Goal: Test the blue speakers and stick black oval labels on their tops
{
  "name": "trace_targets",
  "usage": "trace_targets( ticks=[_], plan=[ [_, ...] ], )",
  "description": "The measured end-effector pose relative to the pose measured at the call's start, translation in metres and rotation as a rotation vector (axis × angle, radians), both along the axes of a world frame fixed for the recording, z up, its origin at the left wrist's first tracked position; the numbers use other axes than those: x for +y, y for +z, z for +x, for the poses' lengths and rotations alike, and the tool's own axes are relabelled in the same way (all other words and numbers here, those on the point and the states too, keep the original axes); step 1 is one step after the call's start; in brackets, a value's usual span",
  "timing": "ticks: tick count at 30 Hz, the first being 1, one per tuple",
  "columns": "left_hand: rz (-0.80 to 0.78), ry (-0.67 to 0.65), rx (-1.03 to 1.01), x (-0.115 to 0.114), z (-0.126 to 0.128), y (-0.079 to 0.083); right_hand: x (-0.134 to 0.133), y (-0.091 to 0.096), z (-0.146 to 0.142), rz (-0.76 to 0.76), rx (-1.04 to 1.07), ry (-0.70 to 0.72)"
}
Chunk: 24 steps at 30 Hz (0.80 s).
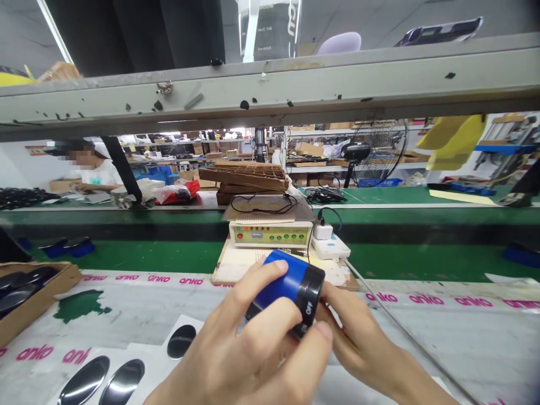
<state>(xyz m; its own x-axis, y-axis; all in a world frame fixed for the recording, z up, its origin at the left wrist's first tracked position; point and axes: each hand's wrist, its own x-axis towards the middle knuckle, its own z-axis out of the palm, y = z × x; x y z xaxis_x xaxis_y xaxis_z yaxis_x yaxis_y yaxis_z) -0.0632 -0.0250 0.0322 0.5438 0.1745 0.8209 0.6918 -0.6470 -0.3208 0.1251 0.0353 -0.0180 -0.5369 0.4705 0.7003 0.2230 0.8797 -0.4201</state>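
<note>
Over the bench I hold a blue cylindrical device point(283, 281) with a black end band point(311, 298) marked "OFF"; a small red spot shows on the band. My left hand point(248, 343) is wrapped round the blue body, fingers over its top and front. At the black end, my right hand point(354, 332) grips from the right, its fingertips partly hidden behind the device. Shiny black oval pieces point(122, 382) lie on white sheets below left. Behind the device stands a cream tester box point(271, 234) with a row of buttons and lights.
A cardboard tray point(42, 295) of black ovals sits at left. White adapters point(331, 246) and a grey cable point(396, 320) are at right. Beyond is a green conveyor point(160, 256) with blue-black devices point(67, 247). A shelf beam point(270, 87) crosses overhead. A person point(95, 169) sits far left.
</note>
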Motion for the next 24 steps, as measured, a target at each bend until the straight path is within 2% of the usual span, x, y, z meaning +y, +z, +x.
trace_targets(
  ticks=[3,6,13,16,18,21,24],
  plan=[
    [0.038,-0.036,0.053,0.000,0.002,0.007,0.001,0.001,0.002,0.084,-0.030,-0.039],
    [-0.003,-0.077,0.053,0.000,0.001,0.010,0.001,0.001,0.003,0.145,-0.064,-0.074],
    [-0.108,-0.105,0.043,0.004,-0.010,-0.001,0.000,0.006,0.002,0.220,-0.075,-0.098],
    [-0.193,-0.132,-0.066,0.005,-0.013,-0.006,0.000,0.013,0.003,0.257,-0.072,-0.080],
    [-0.275,-0.100,-0.122,0.007,-0.014,-0.007,-0.002,0.019,0.005,0.255,-0.115,-0.053],
    [-0.438,-0.008,-0.082,0.012,-0.017,-0.006,-0.009,0.027,0.008,0.252,-0.230,-0.048],
    [-0.456,0.065,-0.213,0.020,-0.025,-0.002,-0.016,0.035,0.016,0.359,-0.256,-0.208]
  ],
)
